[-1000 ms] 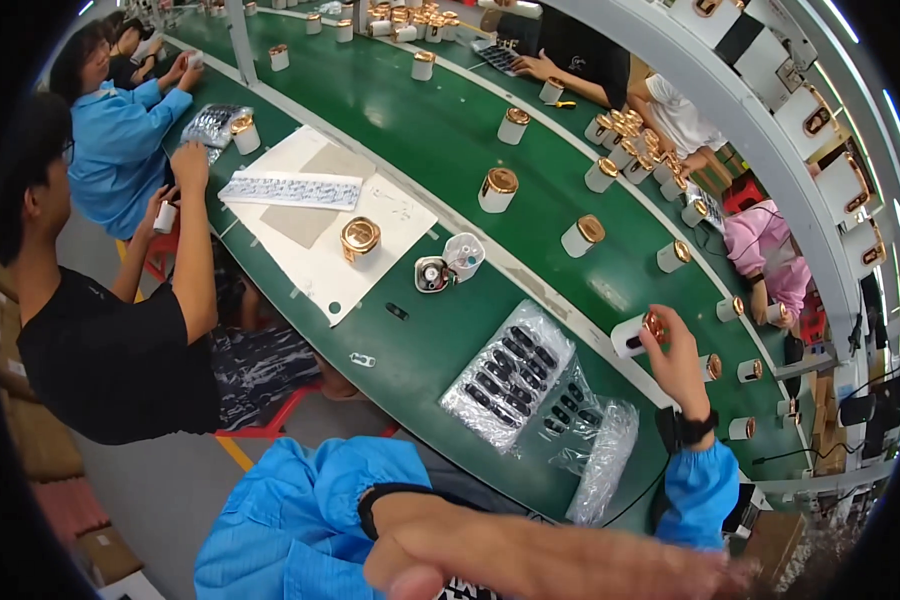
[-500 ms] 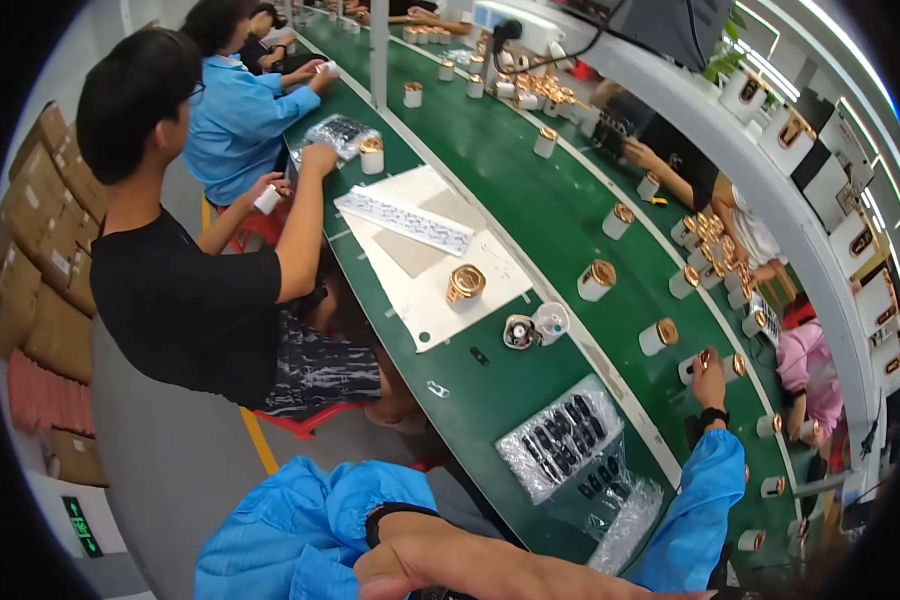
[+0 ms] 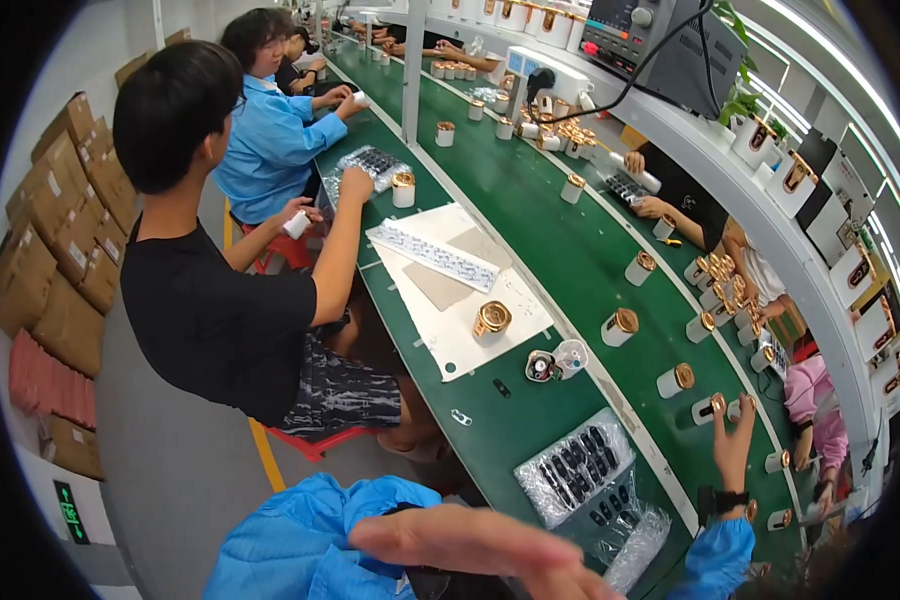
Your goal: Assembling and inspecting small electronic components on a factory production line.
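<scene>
My right hand, in a blue sleeve with a black wristband, reaches over the green conveyor belt at the right. Its fingers are spread, with the tips at a white cylinder with a gold-coloured top; a similar one is just beyond. No firm grip shows. Close to the camera, my left hand stretches across the lower middle, fingers extended and smeared by motion; nothing shows in it. Under and beyond it lies a bubble-wrapped tray of small black parts. More black parts rest on plastic beside it.
A white sheet holds a gold-topped unit and a patterned strip. Nearby are an opened unit and a clear round piece. A black-shirted co-worker sits left. A curved white shelf rises at right.
The whole view has shifted, so the bench appears farther right and lower. My right hand's fingers have spread apart near the cylinders. My left hand has moved and turned close to the camera.
</scene>
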Available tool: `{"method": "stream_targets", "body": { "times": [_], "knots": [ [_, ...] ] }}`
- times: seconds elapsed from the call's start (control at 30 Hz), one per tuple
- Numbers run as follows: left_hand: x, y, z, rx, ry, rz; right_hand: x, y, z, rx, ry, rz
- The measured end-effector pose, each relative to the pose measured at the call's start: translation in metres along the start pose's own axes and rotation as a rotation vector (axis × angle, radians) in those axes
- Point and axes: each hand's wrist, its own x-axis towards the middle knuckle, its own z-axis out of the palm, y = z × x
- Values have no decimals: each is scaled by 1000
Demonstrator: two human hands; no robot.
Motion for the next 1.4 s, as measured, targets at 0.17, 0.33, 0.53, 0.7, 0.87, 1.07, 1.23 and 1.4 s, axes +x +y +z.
{"method": "stream_targets", "body": {
  "times": [0.17, 0.33, 0.53, 0.7, 0.87, 1.07, 1.23, 1.4],
  "knots": [
    [9, 14, 1, 183, -1, 78, -63, -115, -40, 267, -123, 72],
    [-25, 20, 17, 932, -206, 211, -105, -177, -50, 298, -185, -85],
    [-47, 22, 18, 859, -167, 114, -119, -205, -58, 339, -266, -95],
    [-72, 23, 32, 816, -67, 14, -126, -208, -62, 367, -314, -118],
    [-84, 31, 40, 764, 62, -97, -128, -211, -57, 389, -326, -110],
    [-79, 28, 40, 651, 237, -225, -135, -211, -62, 387, -335, -101],
    [-44, 10, 47, 509, 15, -89, -145, -209, -66, 388, -350, -70],
    [-21, 9, 39, 675, -140, -70, -153, -204, -71, 373, -351, -30]
  ]
}}
